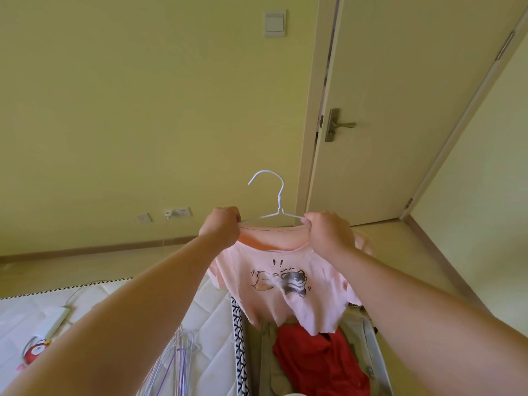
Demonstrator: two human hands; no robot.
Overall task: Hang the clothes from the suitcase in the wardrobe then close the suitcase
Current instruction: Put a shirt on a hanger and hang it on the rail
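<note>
**Pink shirt held up on a wire hanger above the open suitcase**

Nearest to me, at the bottom edge of the head view, I see the open suitcase (368,352) lying beside the mattress (211,324). A red garment (320,364) is bunched in it, with olive-tan cloth (268,352) showing along its left side. On the mattress, close to its right edge, lies a bundle of spare wire hangers (177,358), white and lilac. Further left on the mattress there is a white flat object with a cable and a small red-and-white item near the left edge; I cannot tell what either is.

Above the suitcase I am holding a pink T-shirt (285,295) with a cartoon print on the chest. Its hem hangs just over the red garment. My left hand (220,224) is pinched closed on the left side of the neckline together with the left arm of the white hanger (271,195). My right hand (328,232) is clamped likewise on the right side of the collar and the hanger's right arm. The collar is stretched between the two fists, and the hook stands upright above them.

Beyond the hands, the pale wall (143,124) carries sockets (177,213) low down and a light switch (275,23) high up. To the right is a closed door (400,110) with a metal lever handle (338,124).
</note>
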